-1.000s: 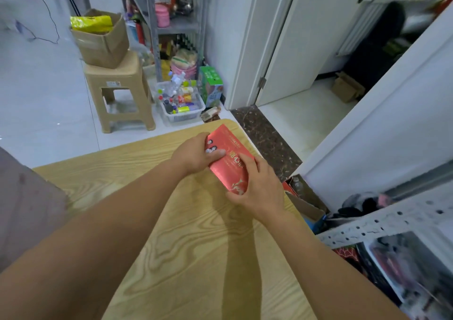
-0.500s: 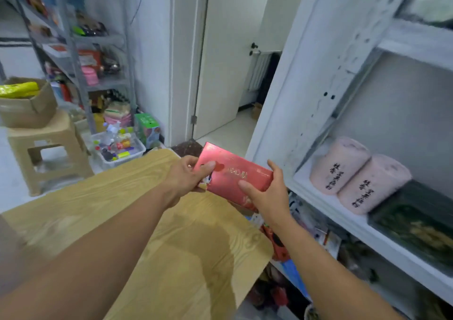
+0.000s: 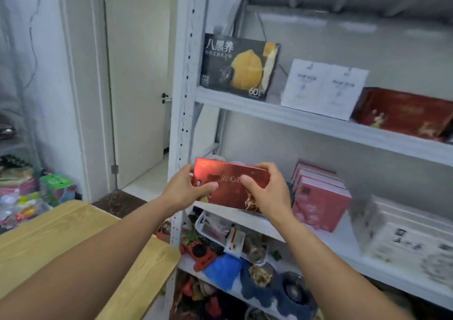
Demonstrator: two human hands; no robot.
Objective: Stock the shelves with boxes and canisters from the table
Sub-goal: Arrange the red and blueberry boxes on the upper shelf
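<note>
Raised from over the tabletop (image 3: pixel 73 234): red box (image 3: pixel 230 187), now at the middle shelf (image 3: pixel 343 243) front. Left hand (image 3: pixel 186 189) and right hand (image 3: pixel 266 192) grip its ends, fingers curled. Pink boxes (image 3: pixel 318 197) nearby right.

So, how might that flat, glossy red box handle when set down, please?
The flat glossy red box looks stiff: it shows straight edges between the left hand and right hand. Its shiny face may be slippery. Being thin, it would probably tip if stood on edge.
</note>
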